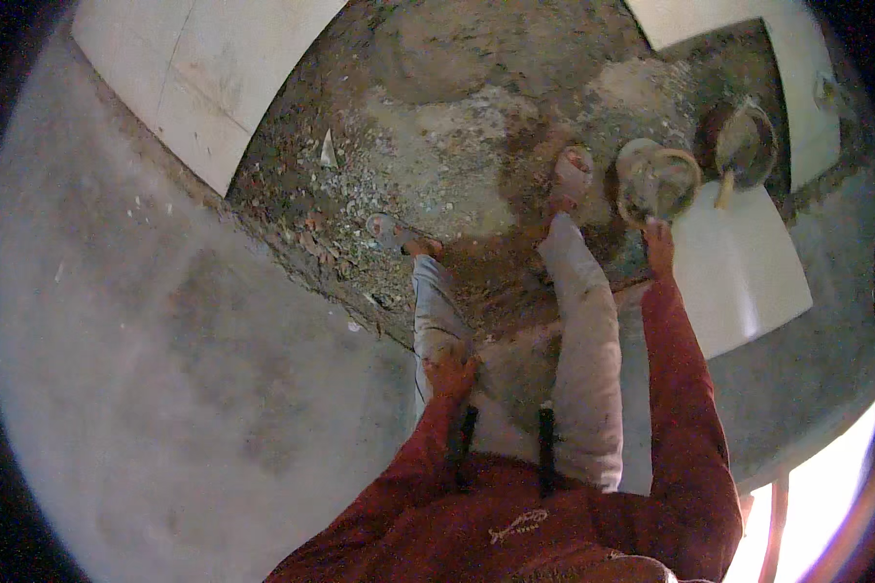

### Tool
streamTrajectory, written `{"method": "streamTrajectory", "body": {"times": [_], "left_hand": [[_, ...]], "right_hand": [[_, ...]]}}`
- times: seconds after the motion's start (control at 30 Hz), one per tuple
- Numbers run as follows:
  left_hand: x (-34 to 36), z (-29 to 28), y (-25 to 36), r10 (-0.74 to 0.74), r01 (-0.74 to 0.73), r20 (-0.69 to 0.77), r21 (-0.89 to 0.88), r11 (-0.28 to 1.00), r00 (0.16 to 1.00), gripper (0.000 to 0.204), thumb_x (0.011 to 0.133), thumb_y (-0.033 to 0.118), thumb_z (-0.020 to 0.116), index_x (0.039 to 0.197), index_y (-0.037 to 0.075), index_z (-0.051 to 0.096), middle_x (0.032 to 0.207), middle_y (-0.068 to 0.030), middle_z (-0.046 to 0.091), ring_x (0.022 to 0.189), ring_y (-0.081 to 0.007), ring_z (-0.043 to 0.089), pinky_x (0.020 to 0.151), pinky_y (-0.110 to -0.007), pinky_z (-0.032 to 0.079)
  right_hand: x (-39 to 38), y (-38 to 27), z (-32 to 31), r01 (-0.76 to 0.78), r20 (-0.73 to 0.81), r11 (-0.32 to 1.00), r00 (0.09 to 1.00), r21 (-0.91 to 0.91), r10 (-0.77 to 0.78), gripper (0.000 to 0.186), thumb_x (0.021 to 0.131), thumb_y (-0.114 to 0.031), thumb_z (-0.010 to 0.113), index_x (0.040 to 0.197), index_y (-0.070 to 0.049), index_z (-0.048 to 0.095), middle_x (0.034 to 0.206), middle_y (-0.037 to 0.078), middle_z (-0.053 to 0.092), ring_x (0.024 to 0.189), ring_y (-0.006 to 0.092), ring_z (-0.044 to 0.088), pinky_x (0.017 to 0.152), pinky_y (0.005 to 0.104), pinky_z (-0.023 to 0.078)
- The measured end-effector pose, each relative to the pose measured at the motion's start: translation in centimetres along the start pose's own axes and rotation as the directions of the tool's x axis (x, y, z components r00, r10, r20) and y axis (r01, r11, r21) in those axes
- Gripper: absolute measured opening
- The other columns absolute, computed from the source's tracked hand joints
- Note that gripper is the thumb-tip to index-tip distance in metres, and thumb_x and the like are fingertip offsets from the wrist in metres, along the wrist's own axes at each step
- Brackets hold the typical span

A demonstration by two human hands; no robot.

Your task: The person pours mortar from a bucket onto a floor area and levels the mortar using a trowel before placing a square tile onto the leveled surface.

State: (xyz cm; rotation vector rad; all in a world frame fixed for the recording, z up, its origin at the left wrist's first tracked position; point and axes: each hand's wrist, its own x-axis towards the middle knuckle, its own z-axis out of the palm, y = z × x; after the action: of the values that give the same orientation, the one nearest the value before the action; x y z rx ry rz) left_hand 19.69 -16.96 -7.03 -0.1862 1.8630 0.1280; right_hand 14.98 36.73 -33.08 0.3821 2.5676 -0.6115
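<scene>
Head view shows rubbly ground (pixel 457 136), grey concrete (pixel 185 360), a bowl (pixel 694 183).

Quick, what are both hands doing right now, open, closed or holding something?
Left hand: on the left trouser leg; open or closed cannot be told.
Right hand: at the near rim of the round container; grip cannot be told.
</scene>
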Motion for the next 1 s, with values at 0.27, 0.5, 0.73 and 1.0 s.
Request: {"method": "streamTrajectory", "body": {"times": [0.27, 0.5, 0.73, 1.0], "left_hand": [[4.9, -1.6, -1.4, -0.008, -0.126, -0.254, -0.506, 0.853, 0.967, 0.047, 0.095, 0.032, 0.059, 0.134, 0.007, 0.057, 0.130, -0.0167, 0.061, 0.123, -0.0349, 0.055, 0.107, -0.048, 0.038], [21.6, 6.1, -6.4, -0.025, 0.208, 0.213, -0.968, -0.141, 0.977, 0.055, 0.096, 0.049, 0.060, 0.134, 0.009, 0.059, 0.120, -0.0116, 0.066, 0.112, -0.0243, 0.062, 0.094, -0.041, 0.050], [30.6, -12.0, -1.4, 0.315, 0.308, 0.114, -0.659, -0.686, 0.942, 0.067, 0.094, 0.061, 0.052, 0.132, 0.006, 0.059, 0.125, -0.0109, 0.064, 0.116, -0.0258, 0.060, 0.100, -0.041, 0.048], [30.6, -28.6, -15.6, -0.236, -0.363, -0.276, -0.679, -0.639, 0.932, 0.062, 0.097, 0.054, 0.048, 0.133, 0.005, 0.057, 0.132, -0.0108, 0.061, 0.122, -0.0291, 0.057, 0.106, -0.044, 0.044]], "right_hand": [[6.5, -5.8, -7.1, -0.409, 0.167, 0.736, 0.909, 0.540, 0.383, 0.039, 0.105, -0.035, 0.045, 0.122, -0.004, 0.061, 0.104, 0.006, 0.061, 0.087, 0.0192, 0.054, 0.075, 0.0329, 0.045], [1.1, -31.6, -12.1, -0.536, 0.315, 0.734, 0.843, 0.417, 0.436, 0.030, 0.101, -0.039, 0.053, 0.098, -0.009, 0.055, 0.083, 0.001, 0.050, 0.075, 0.0128, 0.047, 0.064, 0.0288, 0.040], [2.3, -41.8, -21.3, -0.699, 0.690, 0.453, 0.690, 0.553, 0.221, 0.040, 0.103, -0.044, 0.049, 0.095, -0.006, 0.057, 0.071, 0.002, 0.052, 0.054, 0.0082, 0.041, 0.060, 0.0274, 0.045], [17.3, -54.2, 3.3, -0.153, 0.513, 0.820, 0.837, 0.552, -0.189, 0.049, 0.097, -0.039, 0.061, 0.128, -0.003, 0.049, 0.129, 0.013, 0.055, 0.112, 0.0210, 0.055, 0.094, 0.0377, 0.050]]}}
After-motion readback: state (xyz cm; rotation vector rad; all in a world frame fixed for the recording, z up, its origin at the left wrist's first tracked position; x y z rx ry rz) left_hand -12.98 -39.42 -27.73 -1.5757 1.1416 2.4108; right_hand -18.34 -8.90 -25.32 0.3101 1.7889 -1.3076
